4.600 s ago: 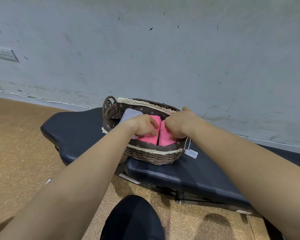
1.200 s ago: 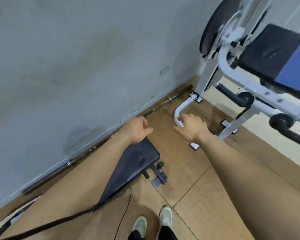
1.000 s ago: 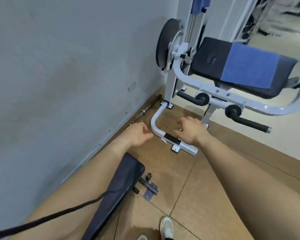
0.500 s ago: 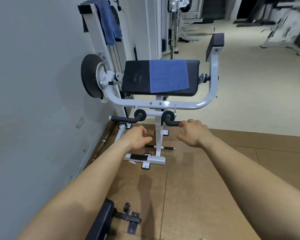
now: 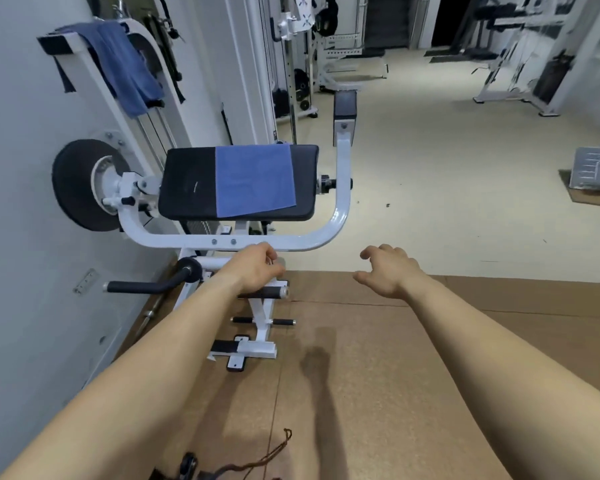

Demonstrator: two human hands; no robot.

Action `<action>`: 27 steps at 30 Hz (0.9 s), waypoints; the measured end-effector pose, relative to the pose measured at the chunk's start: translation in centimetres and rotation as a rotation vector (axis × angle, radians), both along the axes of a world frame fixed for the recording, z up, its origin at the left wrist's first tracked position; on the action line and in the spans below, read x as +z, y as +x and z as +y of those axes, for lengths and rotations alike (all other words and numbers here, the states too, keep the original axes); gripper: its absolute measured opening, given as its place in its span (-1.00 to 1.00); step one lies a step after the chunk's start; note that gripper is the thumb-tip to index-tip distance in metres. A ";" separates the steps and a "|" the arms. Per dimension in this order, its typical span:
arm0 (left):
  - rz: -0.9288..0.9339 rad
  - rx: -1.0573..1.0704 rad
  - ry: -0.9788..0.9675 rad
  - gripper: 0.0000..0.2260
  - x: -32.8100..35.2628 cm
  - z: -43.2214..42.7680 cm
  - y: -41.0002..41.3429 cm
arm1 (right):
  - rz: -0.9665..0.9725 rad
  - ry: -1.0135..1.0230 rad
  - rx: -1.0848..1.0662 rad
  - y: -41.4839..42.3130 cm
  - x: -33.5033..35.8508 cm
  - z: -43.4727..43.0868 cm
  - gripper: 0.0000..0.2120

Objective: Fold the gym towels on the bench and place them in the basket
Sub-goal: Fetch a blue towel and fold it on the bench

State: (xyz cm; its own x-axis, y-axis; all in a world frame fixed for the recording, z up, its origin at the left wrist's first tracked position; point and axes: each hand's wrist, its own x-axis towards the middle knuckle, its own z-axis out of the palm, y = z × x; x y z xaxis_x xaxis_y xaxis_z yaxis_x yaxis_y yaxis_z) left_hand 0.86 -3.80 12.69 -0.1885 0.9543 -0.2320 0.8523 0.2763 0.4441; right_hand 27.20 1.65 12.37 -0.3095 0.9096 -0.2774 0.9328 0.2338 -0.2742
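Two empty hands outstretched, left hand (image 5: 257, 268) loosely curled, right hand (image 5: 388, 271) fingers apart, toward a blue towel (image 5: 255, 180) draped over a padded surface (image 5: 187, 181)

Grey wall (image 5: 18, 271), brown floor mats (image 5: 378, 358), white exercise machine (image 5: 341, 216)

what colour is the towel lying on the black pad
Blue, a flat mid-blue towel draped over the pad; clearest in the head view.

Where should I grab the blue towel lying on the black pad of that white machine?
Probably by its near edge, coming from your side over the white frame bar. The blue towel lies flat across the black pad, so only its edges can be pinched, and its two near corners sit closest to you.
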 end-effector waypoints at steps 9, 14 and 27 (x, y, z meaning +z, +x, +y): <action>0.020 0.002 0.015 -0.61 -0.1 12.1 3.7 | 0.036 0.012 0.005 2.9 0.6 11.3 -0.46; -0.012 0.078 0.027 -0.63 -1.4 19.8 2.8 | 0.035 0.047 0.119 0.1 0.5 19.8 -0.45; -0.099 0.409 -0.032 -0.61 -4.9 33.2 -2.2 | -0.027 0.079 0.513 -10.4 -1.7 38.7 -0.58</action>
State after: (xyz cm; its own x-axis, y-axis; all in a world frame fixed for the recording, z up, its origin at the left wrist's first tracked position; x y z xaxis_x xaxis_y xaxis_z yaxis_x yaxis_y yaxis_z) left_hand -1.35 29.42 7.84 -0.5253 0.7978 -0.2961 0.6231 0.5976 0.5046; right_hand 16.77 40.39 10.70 -0.7147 0.6612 -0.2280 0.6993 0.6819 -0.2144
